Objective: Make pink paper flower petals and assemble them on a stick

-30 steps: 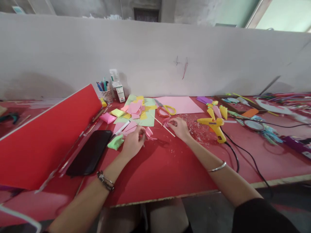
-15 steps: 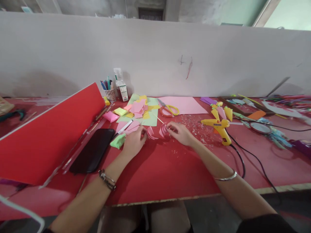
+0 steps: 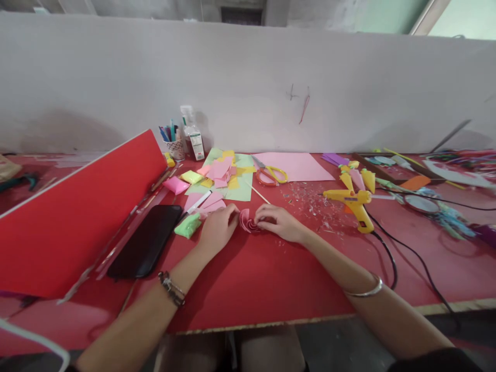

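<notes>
Between my hands, low over the red tabletop, are curled pink paper pieces (image 3: 246,222), bunched into an arc of several layers. My left hand (image 3: 219,227) is closed at their left end, thumb and fingertips pinched on the paper. From the other side my right hand (image 3: 282,223) pinches the right end of the curls. A thin stick (image 3: 258,192) lies just beyond them. Pink paper sheets (image 3: 213,202), a white marker (image 3: 198,201) and a green packet (image 3: 188,226) lie beside my left hand.
A yellow glue gun (image 3: 354,201) with a black cable lies to the right, near scattered scraps. Scissors (image 3: 270,174) rest by pink paper (image 3: 300,166). On the left are a black phone (image 3: 145,242) and a slanted red board (image 3: 81,212). A white wall (image 3: 248,88) stands behind.
My hands have come closer together, bringing two separate groups of curled pink paper into one bunch. The right hand has moved slightly left and toward me.
</notes>
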Available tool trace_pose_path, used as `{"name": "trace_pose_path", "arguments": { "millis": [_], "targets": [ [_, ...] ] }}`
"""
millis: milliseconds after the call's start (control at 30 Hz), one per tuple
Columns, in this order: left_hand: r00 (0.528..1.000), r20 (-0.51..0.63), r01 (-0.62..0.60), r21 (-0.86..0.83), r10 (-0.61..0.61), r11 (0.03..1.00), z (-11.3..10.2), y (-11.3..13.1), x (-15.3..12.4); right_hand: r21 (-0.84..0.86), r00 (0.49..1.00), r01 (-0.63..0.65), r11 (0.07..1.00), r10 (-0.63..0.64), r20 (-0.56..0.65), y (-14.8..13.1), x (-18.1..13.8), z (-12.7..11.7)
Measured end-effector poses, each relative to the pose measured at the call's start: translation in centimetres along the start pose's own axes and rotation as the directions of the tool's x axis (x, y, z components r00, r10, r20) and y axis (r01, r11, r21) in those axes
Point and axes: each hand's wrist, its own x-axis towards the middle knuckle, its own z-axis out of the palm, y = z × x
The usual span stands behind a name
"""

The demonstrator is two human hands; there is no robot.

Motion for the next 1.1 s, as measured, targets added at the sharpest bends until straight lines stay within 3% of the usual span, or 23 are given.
{"name": "trace_pose_path", "arguments": {
  "millis": [433, 767, 933, 1100],
  "targets": [
    [0.997, 0.032, -0.072, 0.007, 0.071, 0.997, 0.4, -0.2, 0.2, 0.191, 0.990, -0.112, 0.975, 0.125, -0.060, 0.8, 0.1, 0.7],
    [0.996, 0.022, -0.091, -0.015, 0.092, 0.996, 0.5, -0.2, 0.2, 0.179, 0.991, -0.096, 0.979, 0.112, -0.077, 0.5, 0.1, 0.5],
    [0.991, -0.056, -0.133, -0.158, 0.125, 0.978, -0.3, -0.3, 0.1, 0.204, 0.987, -0.122, 0.971, 0.141, -0.078, 0.4, 0.0, 0.6],
    [0.988, -0.045, -0.155, -0.262, 0.149, 0.952, -0.9, -0.4, 0.2, 0.211, 0.990, -0.099, 0.973, 0.118, -0.079, 0.5, -0.1, 0.7]
  ]
}}
